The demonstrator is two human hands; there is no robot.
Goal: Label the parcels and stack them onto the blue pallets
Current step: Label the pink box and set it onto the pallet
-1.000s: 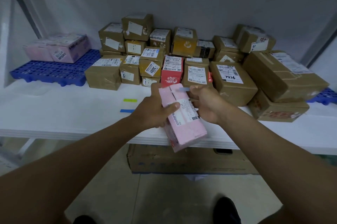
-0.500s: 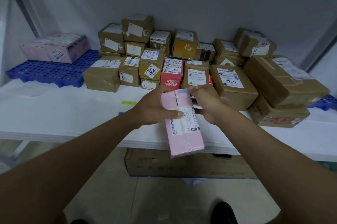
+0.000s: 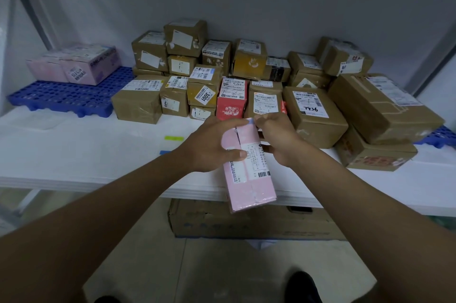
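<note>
Holding a pink parcel out over the front edge of the white surface, long axis running away from the body, a white shipping label with a barcode facing up. Gripping its left side with the left hand, thumb curled over the top onto the label and fingers wrapped along the far edge. Meeting it from the right with the right hand, fingers curled against the parcel's right side and fingertips pinching at the far top corner, where a small blue sticker is showing; whether that sticker is stuck down or merely held, impossible to tell.

Lying further back on the surface, a crowded heap of brown cardboard parcels, mostly labelled, with a red box standing among them just beyond the hands. Sitting at far left, a blue pallet carrying two pink boxes side by side. Peeking out at far right from under the large brown cartons, the edge of another blue pallet. Lying flat on the surface left of the hands, a yellow-green strip and, nearer, a blue one. Resting on the floor beneath the surface, a flat cardboard carton.
</note>
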